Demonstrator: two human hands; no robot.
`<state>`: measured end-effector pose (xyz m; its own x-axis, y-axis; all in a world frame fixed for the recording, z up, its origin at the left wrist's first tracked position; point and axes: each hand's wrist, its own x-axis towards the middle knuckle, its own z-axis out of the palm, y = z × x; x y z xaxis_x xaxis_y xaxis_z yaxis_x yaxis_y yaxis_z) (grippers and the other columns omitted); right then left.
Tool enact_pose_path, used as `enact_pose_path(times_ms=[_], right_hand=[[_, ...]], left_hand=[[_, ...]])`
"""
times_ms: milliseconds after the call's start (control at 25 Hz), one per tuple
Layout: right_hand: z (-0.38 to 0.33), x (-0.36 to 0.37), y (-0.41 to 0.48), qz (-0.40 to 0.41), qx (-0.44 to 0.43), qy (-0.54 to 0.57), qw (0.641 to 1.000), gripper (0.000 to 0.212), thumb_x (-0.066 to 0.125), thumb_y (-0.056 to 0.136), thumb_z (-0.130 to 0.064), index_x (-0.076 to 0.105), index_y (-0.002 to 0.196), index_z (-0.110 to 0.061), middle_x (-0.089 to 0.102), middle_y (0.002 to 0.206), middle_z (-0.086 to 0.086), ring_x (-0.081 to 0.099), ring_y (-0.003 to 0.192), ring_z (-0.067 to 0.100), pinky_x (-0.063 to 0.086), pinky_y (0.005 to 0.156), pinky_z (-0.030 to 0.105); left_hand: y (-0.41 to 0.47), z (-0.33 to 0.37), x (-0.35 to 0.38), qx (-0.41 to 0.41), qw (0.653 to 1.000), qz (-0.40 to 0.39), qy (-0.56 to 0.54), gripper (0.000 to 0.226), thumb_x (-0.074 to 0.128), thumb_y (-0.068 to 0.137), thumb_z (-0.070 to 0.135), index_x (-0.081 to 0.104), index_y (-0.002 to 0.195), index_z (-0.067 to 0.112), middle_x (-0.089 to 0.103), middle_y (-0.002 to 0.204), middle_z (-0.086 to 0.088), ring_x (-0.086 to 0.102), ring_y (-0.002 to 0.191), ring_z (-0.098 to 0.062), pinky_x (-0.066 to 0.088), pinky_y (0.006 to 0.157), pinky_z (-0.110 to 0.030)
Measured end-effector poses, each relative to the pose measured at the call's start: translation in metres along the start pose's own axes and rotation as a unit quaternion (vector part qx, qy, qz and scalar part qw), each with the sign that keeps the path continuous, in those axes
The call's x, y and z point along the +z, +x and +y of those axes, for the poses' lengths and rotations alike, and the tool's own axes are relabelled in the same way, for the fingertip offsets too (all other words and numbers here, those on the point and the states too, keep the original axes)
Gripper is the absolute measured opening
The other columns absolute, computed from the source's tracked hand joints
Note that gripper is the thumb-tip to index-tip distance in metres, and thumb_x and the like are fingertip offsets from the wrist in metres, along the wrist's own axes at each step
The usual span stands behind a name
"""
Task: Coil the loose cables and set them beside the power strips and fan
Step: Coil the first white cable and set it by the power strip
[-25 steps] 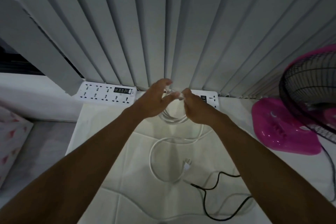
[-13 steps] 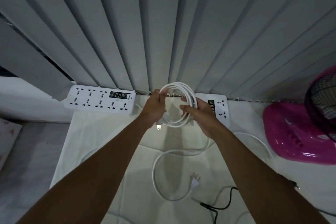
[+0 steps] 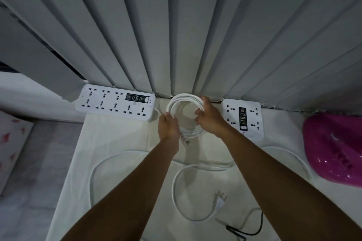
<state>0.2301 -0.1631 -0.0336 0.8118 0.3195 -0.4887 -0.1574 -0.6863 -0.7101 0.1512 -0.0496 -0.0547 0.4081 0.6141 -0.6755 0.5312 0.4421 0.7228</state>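
A coiled white cable point(image 3: 185, 101) sits between the long white power strip point(image 3: 115, 104) on the left and the smaller white power strip point(image 3: 243, 119) on the right, close to the blinds. My left hand point(image 3: 168, 126) grips the coil's left side and my right hand point(image 3: 209, 117) grips its right side. The coil's connector end point(image 3: 186, 140) hangs below my left hand. The pink fan base point(image 3: 333, 148) is at the far right. A loose white power cord point(image 3: 176, 188) with its plug point(image 3: 220, 200) lies on the white table point(image 3: 121, 143) between my forearms.
A black cable point(image 3: 244, 232) lies at the bottom right. Grey vertical blinds point(image 3: 176, 35) hang right behind the strips. The table's left edge drops to a bed with a patterned pillow point(image 3: 11, 143).
Both hands have carried the white coil forward and down, from raised in front of the blinds to the spot between the two power strips. The view has shifted left, and the fan cage is out of frame.
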Motion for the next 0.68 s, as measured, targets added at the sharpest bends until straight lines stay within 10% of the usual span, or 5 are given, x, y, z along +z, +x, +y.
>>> enact_pose_path(times_ms=[160,320,520,680], right_hand=[[0.005,-0.004,0.017,-0.062,0.016,-0.051,0.997,0.06,0.046,0.097,-0.004,0.033,0.152,-0.026,0.065,0.12,0.009,0.071,0.103,0.03,0.058,0.09,0.043],[0.018,0.0,0.015,0.02,-0.068,-0.1,0.992,0.059,0.061,0.1,-0.024,0.038,0.154,-0.016,0.041,0.151,0.017,0.044,0.14,0.031,0.031,0.116,0.033],[0.04,0.028,-0.031,0.092,-0.171,-0.122,0.973,0.091,0.058,0.088,-0.06,0.02,0.158,-0.016,0.023,0.164,0.011,0.023,0.152,0.024,0.025,0.122,0.035],[0.052,0.045,-0.036,0.054,-0.18,-0.258,0.948,0.117,0.055,0.084,-0.071,-0.006,0.16,-0.005,-0.011,0.17,0.015,-0.011,0.157,0.03,0.006,0.124,0.037]], left_hand=[[0.002,-0.007,-0.024,0.147,0.971,0.027,0.186,0.029,0.05,0.097,0.02,0.073,0.088,0.005,0.072,0.093,-0.018,0.062,0.083,-0.03,0.048,0.079,-0.034],[0.009,-0.002,-0.04,0.278,0.915,-0.001,0.293,0.031,0.054,0.097,0.015,0.065,0.124,0.005,0.063,0.12,-0.017,0.06,0.108,-0.029,0.046,0.101,-0.035],[0.016,-0.01,-0.053,0.507,0.685,-0.11,0.511,0.05,0.046,0.1,0.019,0.039,0.148,0.005,0.04,0.154,-0.016,0.032,0.145,-0.033,0.024,0.12,-0.049],[0.025,-0.021,-0.055,0.503,0.612,-0.143,0.594,0.06,0.032,0.104,0.028,0.015,0.155,0.002,0.011,0.164,-0.016,0.004,0.153,-0.029,0.016,0.123,-0.045]])
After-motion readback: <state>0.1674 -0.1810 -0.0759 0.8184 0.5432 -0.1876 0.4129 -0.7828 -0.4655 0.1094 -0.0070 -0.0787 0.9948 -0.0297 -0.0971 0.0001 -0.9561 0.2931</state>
